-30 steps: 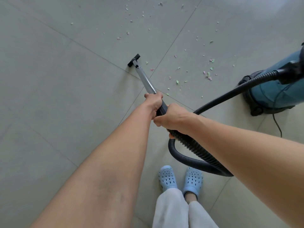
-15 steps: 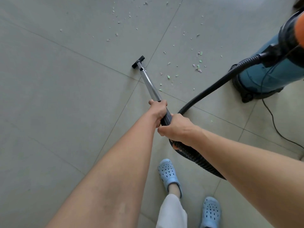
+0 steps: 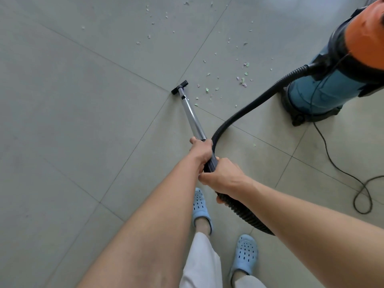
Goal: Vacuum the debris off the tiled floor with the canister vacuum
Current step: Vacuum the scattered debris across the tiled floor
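Right foot (image 3: 245, 254) stepped back, hands (image 3: 209, 165) gripping chrome wand (image 3: 192, 116), ribbed hose (image 3: 249, 107)

Nozzle (image 3: 179, 87) on tiled floor (image 3: 72, 100) at a grout-line crossing, ahead of feet. Wand (image 3: 192, 116) runs back from it to both hands; left hand (image 3: 200, 151) fwd on wand, right hand (image 3: 223, 176) just behind, at hose (image 3: 249, 104) joint. Debris (image 3: 242, 81) lies right of & beyond nozzle. Canister (image 3: 332, 88) far right; cord (image 3: 336, 159) trails behind it.
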A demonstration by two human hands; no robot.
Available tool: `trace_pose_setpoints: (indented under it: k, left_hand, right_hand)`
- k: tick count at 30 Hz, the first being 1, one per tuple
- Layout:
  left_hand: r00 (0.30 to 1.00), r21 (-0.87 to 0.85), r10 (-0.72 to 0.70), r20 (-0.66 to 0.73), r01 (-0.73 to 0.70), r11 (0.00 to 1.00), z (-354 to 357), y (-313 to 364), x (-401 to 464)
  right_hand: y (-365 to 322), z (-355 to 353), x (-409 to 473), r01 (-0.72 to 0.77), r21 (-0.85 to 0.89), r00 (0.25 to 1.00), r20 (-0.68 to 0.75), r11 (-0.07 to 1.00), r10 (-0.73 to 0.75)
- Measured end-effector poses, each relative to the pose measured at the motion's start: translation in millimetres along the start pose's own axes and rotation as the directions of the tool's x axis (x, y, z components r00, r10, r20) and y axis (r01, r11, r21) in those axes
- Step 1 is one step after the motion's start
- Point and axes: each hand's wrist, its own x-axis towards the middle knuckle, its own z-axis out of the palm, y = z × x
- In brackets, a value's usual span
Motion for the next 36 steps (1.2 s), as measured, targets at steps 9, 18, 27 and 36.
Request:
trace_pose_setpoints:
  k: [9,18,27,36]
  left_hand:
    - [0.999,-0.029,-0.034,-0.019,0.034,0.999,-4,-53,-31]
    - [0.997,-0.083,-0.034,-0.064,0.028,0.996,-49,-41,2]
    - [0.992,-0.136,-0.06,-0.114,0.045,0.99,-126,19,71]
    - [0.992,-0.135,-0.052,-0.116,0.036,0.99,-164,77,111]
  right_hand:
    - [27,31,-35,0.006,-0.107,0.999,0.035,0.994,-0.002]
    - [-22,40,-8,0.045,-0.121,0.994,0.109,0.992,-0.032]
    - [-117,44,67,0.074,-0.111,0.986,0.16,0.991,-0.056]
    - [-178,31,114,0.067,-0.051,0.987,0.152,0.996,-0.058]
